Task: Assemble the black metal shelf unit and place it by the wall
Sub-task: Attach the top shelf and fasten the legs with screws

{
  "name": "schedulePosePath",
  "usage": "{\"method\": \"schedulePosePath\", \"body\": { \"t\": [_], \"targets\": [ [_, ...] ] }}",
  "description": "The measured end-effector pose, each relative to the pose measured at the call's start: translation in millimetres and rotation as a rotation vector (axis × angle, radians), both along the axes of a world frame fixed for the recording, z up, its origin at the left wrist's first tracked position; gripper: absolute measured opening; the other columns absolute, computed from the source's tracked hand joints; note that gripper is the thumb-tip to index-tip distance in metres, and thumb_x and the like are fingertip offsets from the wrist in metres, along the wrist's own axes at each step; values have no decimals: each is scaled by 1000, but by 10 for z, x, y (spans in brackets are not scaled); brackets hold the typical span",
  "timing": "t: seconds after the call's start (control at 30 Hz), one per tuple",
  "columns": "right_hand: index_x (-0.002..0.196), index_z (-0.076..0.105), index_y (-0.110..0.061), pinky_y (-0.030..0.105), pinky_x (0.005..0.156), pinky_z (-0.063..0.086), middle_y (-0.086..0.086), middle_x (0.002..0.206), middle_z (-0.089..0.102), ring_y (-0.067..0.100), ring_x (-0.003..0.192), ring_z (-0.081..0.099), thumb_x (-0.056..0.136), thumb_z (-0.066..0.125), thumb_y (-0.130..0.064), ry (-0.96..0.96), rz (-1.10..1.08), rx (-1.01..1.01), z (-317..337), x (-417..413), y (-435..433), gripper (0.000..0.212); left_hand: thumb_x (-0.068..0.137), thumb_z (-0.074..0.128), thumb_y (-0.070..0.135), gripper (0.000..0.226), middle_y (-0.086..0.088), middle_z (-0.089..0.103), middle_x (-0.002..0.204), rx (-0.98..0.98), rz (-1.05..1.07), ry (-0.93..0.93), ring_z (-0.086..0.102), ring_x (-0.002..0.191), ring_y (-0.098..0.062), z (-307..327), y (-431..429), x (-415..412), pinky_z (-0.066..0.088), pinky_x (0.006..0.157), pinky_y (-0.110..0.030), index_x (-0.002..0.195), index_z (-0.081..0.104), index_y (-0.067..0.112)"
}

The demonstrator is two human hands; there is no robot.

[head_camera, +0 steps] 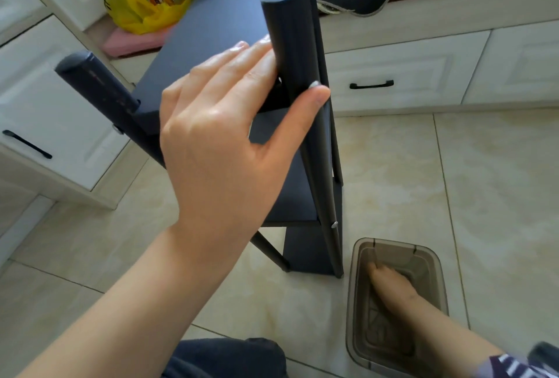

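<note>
the black shelf unit (217,23) stands on the tiled floor (423,181), near the white cabinets (393,69). the left hand (223,135) clasps its near upright post (290,44) between flat fingers and thumb. the right hand (393,284) reaches into a clear bin (435,271) by the unit's foot; i cannot tell its grip. the metal frame looks rigid, smooth, tall and likely tippy, so it is best lifted by two posts.

Left hand (217,141) dead centre, pinching the near post (290,44) of the black shelf unit (211,23) between thumb and straight fingers. Second post (96,84) at 9 o'clock. Right hand (393,284) at 5 o'clock, down inside a clear tub (352,302); its grip is unreadable. Yellow bag (136,5) at 11 o'clock.
</note>
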State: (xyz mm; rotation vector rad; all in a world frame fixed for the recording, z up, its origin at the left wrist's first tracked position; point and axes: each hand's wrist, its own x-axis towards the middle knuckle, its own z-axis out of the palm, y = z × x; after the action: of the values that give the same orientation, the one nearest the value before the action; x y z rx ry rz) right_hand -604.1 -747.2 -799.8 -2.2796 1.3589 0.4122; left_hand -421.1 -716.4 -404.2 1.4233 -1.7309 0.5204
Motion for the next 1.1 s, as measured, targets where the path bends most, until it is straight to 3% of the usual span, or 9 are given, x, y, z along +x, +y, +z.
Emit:
{"method": "schedulePosePath", "body": {
  "t": [0.17,0.3,0.4,0.47,0.6,0.73,0.87,1.0,1.1],
  "targets": [
    [108,57,-15,28,77,42,12,114,61,26,102,61,101,39,-8,26,79,76,357,-22,-28,21,100,58,47,45,-2,71,123,-30,31,-36,63,123,-21,1,-16,-7,48,101,-50,121,73,11],
    [65,40,-18,29,71,42,16,98,61,28,91,62,89,47,2,99,95,143,820,-31,-232,32,98,54,52,49,-1,71,123,-76,78,-51,63,123,-20,0,-4,-36,45,105,-43,121,73,13],
    [79,60,-10,30,68,43,9,85,58,26,86,60,90,52,1,131,135,123,1195,1,-327,17,98,53,54,51,-1,72,122,-66,108,-70,63,123,-20,7,-2,-45,42,103,-37,120,74,13],
    [79,60,-10,30,67,45,2,74,52,23,77,56,93,53,-5,74,130,67,1440,40,-363,17,97,52,54,52,-1,73,122,-57,112,-72,63,123,-20,9,3,-42,41,103,-36,120,74,13],
    [92,68,-13,30,76,58,-2,82,69,12,76,67,99,57,-28,-218,26,-70,2107,127,-400,20,96,52,55,52,0,73,122,-44,126,-57,63,123,-19,21,31,-29,41,103,-37,120,74,15],
    [84,63,-11,34,65,54,0,69,67,12,63,63,102,52,-26,-879,-336,-263,2730,243,-368,26,94,53,56,52,1,72,123,-22,131,-42,63,124,-19,40,57,0,40,103,-35,120,74,16],
    [87,55,-4,28,62,52,6,68,69,15,65,65,107,36,-24,-1397,-665,-46,3212,390,-252,34,93,52,56,53,1,73,122,-12,138,-31,64,122,-20,55,68,23,41,102,-36,119,74,16],
    [94,55,-1,41,80,54,8,73,71,18,70,68,109,30,-23,-1546,-658,220,3394,673,-98,37,92,50,58,53,3,73,121,7,151,19,63,123,-19,86,73,83,41,103,-36,118,74,19],
    [99,56,6,44,81,52,5,67,71,15,67,67,109,26,-23,-1497,-561,204,3404,921,-69,43,92,47,60,54,4,73,121,28,164,63,62,124,-18,147,91,215,41,103,-36,117,74,21]
  ]
}}
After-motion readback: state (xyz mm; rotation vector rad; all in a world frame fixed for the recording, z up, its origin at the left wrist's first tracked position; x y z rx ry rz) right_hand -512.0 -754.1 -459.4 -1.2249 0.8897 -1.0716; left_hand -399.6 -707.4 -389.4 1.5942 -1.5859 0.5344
